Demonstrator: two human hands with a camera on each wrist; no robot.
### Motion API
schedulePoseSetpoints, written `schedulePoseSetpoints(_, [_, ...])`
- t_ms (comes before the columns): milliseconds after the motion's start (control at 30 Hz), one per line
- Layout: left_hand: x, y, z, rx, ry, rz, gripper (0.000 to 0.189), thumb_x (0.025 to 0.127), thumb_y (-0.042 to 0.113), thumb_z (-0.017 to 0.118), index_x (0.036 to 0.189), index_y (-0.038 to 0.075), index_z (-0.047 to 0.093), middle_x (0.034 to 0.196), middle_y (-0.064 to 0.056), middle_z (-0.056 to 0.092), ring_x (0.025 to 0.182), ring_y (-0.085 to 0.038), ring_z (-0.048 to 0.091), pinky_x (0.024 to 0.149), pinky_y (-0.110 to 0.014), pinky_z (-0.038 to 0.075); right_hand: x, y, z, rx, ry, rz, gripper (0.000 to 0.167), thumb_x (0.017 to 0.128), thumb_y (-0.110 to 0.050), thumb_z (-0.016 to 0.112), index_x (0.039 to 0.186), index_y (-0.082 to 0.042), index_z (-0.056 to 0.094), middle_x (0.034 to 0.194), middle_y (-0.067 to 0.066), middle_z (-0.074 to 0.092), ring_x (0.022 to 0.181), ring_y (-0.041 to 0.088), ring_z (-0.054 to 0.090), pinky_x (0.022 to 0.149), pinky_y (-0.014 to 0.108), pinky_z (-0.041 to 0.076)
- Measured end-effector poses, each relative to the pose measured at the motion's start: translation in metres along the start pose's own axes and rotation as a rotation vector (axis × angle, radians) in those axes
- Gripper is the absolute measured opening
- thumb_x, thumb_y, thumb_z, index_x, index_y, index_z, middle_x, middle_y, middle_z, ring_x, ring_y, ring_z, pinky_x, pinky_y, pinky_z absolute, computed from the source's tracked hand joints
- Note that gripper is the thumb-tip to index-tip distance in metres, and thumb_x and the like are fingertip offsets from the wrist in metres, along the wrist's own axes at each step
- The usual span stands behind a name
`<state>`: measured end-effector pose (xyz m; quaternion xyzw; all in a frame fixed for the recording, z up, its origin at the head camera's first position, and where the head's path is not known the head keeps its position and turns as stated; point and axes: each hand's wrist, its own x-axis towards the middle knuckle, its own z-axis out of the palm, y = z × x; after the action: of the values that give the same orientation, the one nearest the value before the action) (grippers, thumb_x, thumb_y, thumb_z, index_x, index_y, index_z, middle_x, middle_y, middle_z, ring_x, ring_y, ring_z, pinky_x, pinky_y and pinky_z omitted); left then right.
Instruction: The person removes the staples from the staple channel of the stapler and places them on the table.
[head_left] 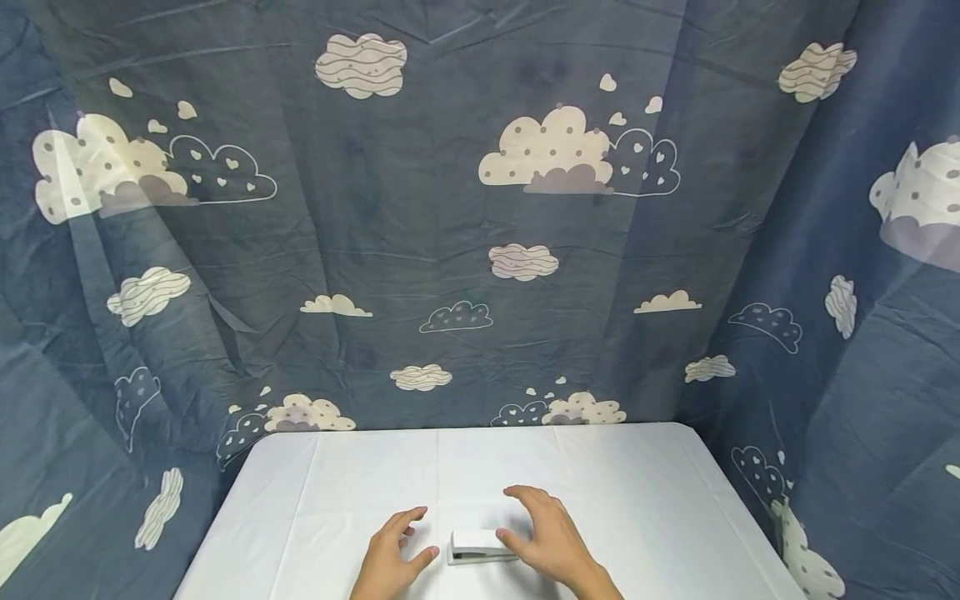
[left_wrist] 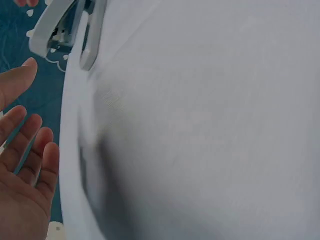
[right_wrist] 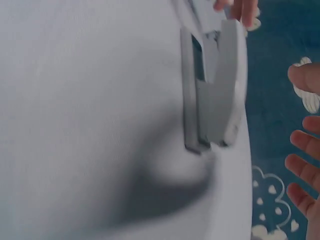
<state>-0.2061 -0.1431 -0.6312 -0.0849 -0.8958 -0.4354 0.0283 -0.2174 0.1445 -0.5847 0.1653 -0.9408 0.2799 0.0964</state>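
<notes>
A white stapler (head_left: 474,543) stands on the white table (head_left: 360,475), between two hands. To its left is the left hand (head_left: 388,560), fingers loosely bent and spread, holding nothing. The right hand (head_left: 555,537) hovers at the other end, its thumb overlapping the stapler in the head view and its fingers apart. In the right wrist view the whole stapler (right_wrist: 231,85) shows, its upper arm raised from the base at one end, and the right fingers (right_wrist: 302,167) are clear of it. The left wrist view catches only one end of the stapler (left_wrist: 92,45), beyond the left thumb.
Dark blue cloth (head_left: 435,217) printed with pale clouds hangs behind the table and along both sides. The tabletop has rounded far corners and faint crease lines. Shadows of the hands fall on it.
</notes>
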Motion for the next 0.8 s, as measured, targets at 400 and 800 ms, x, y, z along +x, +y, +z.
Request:
schedulePoseSetpoints(400, [0.005,-0.017,0.027,-0.134,-0.064,0.02,0.06,0.083,0.034,0.085,0.135,0.012,0.064,0.131,-0.003,0.068,0.113,-0.022,0.064,0.098,-0.04,0.056,0.007,-0.017,0.04,-0.013,-0.104,-0.17,0.046,0.086,-0.039,0.08,0.124,-0.016,0.069,0.125,-0.002,0.072,0.116,0.022,0.067,0.099,0.048,0.054])
schedulePoseSetpoints(800, [0.005,-0.015,0.04,-0.073,-0.055,0.059,0.041,0.085,0.047,0.08,0.117,0.021,0.075,0.12,0.011,0.074,0.111,-0.015,0.061,0.101,-0.05,0.053,0.008,-0.023,0.054,-0.032,-0.157,-0.181,0.041,0.09,-0.042,0.077,0.123,-0.019,0.07,0.12,-0.006,0.074,0.109,0.015,0.068,0.092,0.04,0.054])
